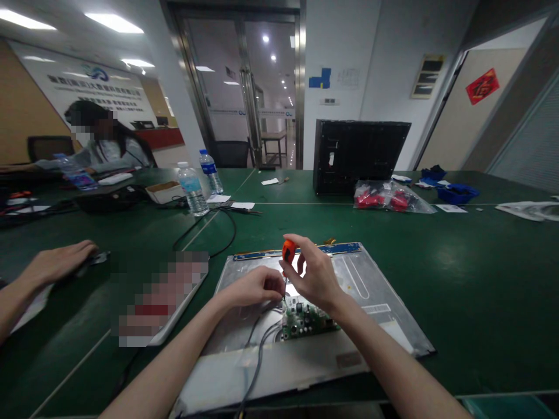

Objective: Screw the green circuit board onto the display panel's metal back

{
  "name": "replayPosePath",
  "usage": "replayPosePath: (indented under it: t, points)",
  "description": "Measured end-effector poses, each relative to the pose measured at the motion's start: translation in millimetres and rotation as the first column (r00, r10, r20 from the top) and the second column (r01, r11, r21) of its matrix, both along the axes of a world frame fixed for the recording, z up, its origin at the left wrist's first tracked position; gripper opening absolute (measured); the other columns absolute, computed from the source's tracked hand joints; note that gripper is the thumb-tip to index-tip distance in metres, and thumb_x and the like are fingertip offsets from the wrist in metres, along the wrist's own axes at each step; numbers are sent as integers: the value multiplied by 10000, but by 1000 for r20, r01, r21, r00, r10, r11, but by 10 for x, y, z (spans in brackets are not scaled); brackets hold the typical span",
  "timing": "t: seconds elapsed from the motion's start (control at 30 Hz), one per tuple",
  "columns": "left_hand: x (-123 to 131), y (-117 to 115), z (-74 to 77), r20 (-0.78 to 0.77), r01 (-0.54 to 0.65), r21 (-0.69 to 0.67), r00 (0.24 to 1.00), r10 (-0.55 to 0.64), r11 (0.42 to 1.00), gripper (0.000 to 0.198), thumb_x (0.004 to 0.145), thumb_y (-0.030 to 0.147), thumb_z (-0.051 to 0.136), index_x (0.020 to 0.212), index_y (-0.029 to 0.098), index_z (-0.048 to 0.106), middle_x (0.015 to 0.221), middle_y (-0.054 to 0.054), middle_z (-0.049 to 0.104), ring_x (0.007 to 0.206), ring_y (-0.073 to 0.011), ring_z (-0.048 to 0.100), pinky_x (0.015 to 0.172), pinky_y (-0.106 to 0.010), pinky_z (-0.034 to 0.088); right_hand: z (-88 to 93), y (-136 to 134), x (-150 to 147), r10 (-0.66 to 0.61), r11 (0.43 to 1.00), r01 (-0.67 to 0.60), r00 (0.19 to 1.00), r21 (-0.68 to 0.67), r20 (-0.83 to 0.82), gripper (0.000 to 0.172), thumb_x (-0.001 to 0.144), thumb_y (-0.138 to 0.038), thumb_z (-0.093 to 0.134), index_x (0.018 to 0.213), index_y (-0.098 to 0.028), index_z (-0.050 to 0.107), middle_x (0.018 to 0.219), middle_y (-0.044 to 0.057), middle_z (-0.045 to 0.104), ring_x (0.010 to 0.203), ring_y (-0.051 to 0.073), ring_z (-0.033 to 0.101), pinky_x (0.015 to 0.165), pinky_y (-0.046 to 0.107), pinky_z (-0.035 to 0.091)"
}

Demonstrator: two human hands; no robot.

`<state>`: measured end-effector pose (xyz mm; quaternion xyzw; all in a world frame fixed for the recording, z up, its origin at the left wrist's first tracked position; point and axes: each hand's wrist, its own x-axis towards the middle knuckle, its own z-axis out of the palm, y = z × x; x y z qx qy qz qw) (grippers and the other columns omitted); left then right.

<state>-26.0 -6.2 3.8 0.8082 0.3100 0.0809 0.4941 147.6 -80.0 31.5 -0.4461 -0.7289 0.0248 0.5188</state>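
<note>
A flat metal panel (375, 279) lies on the green table, with a blue strip (347, 248) along its far edge. On the panel sits a green circuit board (301, 323), dark cables running out from its left side. My right hand (317, 273) grips an orange screwdriver (289, 249), held upright, its tip at the board's upper left corner. Just left of that tip is my left hand (257, 286), fingers curled together by the board's corner; whatever they may pinch is too small to make out.
Left of the panel lies a blurred, pale-edged object (163, 334). A person's hand (61, 262) rests farther left. Water bottles (192, 192) stand behind. A black monitor-like case (360, 154) and a plastic bag with red items (388, 198) are at the back right.
</note>
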Motion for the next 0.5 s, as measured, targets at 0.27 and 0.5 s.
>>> replayPosePath:
  t: [0.27, 0.5]
  points:
    - [9, -26, 76, -46, 13, 71, 999, -10, 997, 90, 659, 239, 648, 659, 151, 629, 594, 28, 570, 574, -128, 505, 571, -230, 393, -5, 8, -8, -44, 999, 44, 999, -18, -6, 387, 839, -276, 625, 1193, -213, 480, 939, 25, 651, 546, 105, 544, 561, 253, 449]
    - [19, -55, 107, -32, 3, 71, 999, -1, 997, 89, 658, 241, 652, 666, 154, 637, 599, 27, 578, 576, -129, 505, 567, -229, 396, -41, 27, -21, -64, 997, 63, 997, -41, -36, 383, 844, -316, 633, 1173, -220, 461, 902, 10, 646, 547, 107, 552, 540, 241, 430]
